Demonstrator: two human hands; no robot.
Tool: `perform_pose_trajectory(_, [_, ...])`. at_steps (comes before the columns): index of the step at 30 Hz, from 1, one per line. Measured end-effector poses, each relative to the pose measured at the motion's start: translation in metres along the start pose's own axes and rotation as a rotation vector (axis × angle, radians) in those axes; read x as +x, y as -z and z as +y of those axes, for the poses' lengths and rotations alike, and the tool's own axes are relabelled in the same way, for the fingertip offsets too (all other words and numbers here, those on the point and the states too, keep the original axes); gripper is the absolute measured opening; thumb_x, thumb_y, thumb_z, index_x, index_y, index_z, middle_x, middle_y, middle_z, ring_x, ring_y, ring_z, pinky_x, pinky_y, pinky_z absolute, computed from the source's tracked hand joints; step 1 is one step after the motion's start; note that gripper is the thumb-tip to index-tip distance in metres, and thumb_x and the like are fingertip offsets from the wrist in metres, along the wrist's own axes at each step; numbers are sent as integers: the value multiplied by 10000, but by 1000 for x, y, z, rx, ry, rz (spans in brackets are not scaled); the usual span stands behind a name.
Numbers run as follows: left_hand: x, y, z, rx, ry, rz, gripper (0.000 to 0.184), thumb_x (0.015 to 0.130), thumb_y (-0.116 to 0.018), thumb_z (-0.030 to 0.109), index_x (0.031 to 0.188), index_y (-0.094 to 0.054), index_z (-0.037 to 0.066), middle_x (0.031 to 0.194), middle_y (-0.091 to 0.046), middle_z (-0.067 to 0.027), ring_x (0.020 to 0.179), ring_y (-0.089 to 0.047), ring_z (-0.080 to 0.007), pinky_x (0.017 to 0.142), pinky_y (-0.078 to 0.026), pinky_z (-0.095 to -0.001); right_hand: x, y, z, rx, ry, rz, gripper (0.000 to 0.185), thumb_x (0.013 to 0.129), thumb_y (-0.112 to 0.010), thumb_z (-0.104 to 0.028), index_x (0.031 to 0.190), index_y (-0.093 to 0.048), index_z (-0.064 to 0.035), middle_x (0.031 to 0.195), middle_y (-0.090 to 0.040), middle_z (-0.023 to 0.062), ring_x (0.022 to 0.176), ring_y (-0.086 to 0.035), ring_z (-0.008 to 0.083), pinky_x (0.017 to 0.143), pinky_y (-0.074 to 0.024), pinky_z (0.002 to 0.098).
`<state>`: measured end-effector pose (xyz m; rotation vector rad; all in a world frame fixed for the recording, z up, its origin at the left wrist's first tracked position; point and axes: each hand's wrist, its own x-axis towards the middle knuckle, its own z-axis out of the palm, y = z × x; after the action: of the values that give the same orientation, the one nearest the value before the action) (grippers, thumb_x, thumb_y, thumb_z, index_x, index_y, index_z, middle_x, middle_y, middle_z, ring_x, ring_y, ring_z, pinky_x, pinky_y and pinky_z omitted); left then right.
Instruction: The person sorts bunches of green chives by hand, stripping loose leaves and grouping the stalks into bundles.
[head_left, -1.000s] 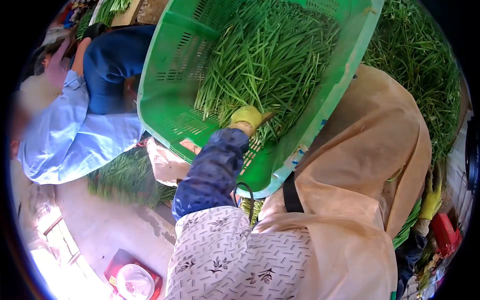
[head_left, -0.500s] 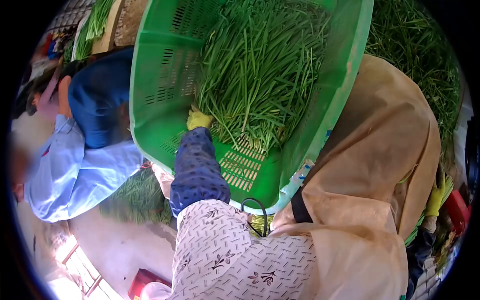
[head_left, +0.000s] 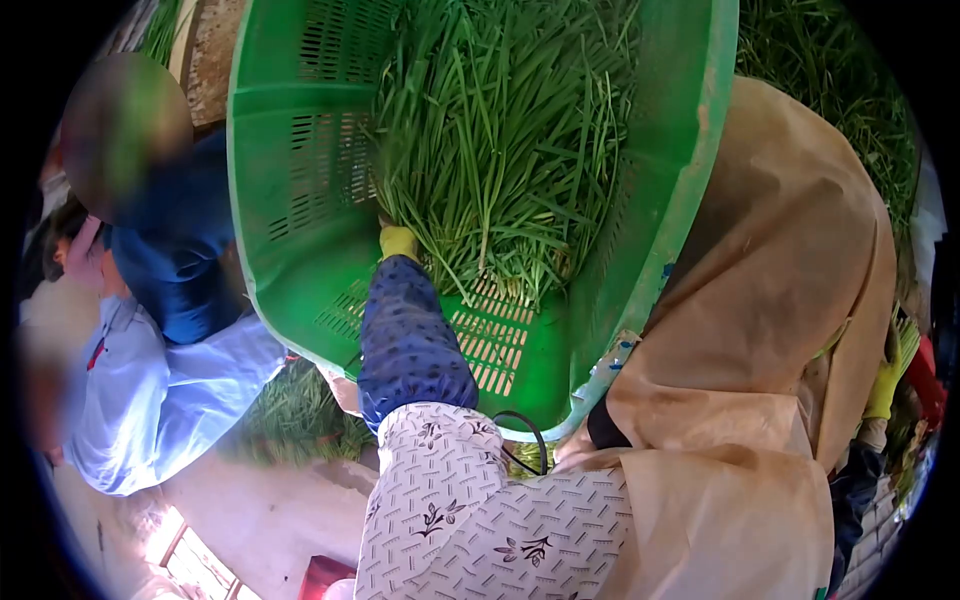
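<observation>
The left hand, in a yellow glove, sits inside the green crate at the lower left edge of a heap of long green leaves, touching it; its fingers are hidden, so I cannot tell how far they are open or whether they grip any stems. The leaves lie on the crate's slotted floor, pale cut ends towards the wearer and unevenly lined up. The right hand, also gloved, is out beyond the brown cloth, near the right edge of the view and partly covered; its hold cannot be made out either. If the left fingers pressed only on the outermost leaves, those could bend or split from the heap while the rest stayed put. Thin ends might poke into the floor slots and snag, and the black cord looping by the crate's near rim could catch the patterned sleeve
</observation>
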<state>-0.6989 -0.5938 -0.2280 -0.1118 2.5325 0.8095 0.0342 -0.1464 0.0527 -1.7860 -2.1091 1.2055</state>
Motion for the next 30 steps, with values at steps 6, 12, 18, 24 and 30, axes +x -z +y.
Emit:
perform_pose_trajectory(6, [7, 55, 45, 229, -291, -215, 221, 771, -654, 82, 955, -618, -35, 773, -682, -148, 707, -655, -257, 613, -519, -371, 38, 43, 4, -965, 436, -9, 420, 931, -445, -35, 1348, -500, -50, 1394, -477, 133, 1281, -447, 279, 1078, -340, 354])
perform_pose_trajectory(12, [-98, 120, 178, -162, 155, -482, 237, 711, -645, 24, 943, -631, -23, 676, -640, -118, 551, -611, -242, 466, -473, -330, 58, -57, -208, -403, 843, 120, 363, 921, -533, -82, 1270, -545, 15, 1283, -549, 180, 1159, -533, 311, 984, -430, 372])
perform_pose_trajectory(18, [-206, 117, 206, -361, 50, -732, 349, 724, -557, -10, 1071, -575, -46, 807, -640, -105, 572, -610, -199, 480, -518, -270, 11, -134, -332, -36, 924, -338, 495, 842, -579, -89, 1320, -496, 7, 1351, -485, 187, 1231, -477, 324, 1028, -383, 376])
perform_pose_trajectory(24, [-262, 91, 189, -837, -3, -900, 401, 893, -543, 64, 1285, -477, 8, 1069, -625, -123, 902, -656, -228, 770, -573, -309, -36, -265, -378, -401, 1482, -212, 839, 624, -763, -205, 1399, -446, -259, 1451, -363, 93, 1307, -364, 331, 996, -406, 458])
perform_pose_trajectory(30, [-273, 72, 153, -1223, 162, -1147, 500, 934, -549, 150, 1404, -382, 113, 1383, -432, -132, 1247, -475, -222, 959, -482, -365, -47, -316, -368, -274, 1741, -432, 320, 812, -627, -198, 1127, -613, -248, 1310, -505, 50, 1199, -489, 331, 934, -453, 481])
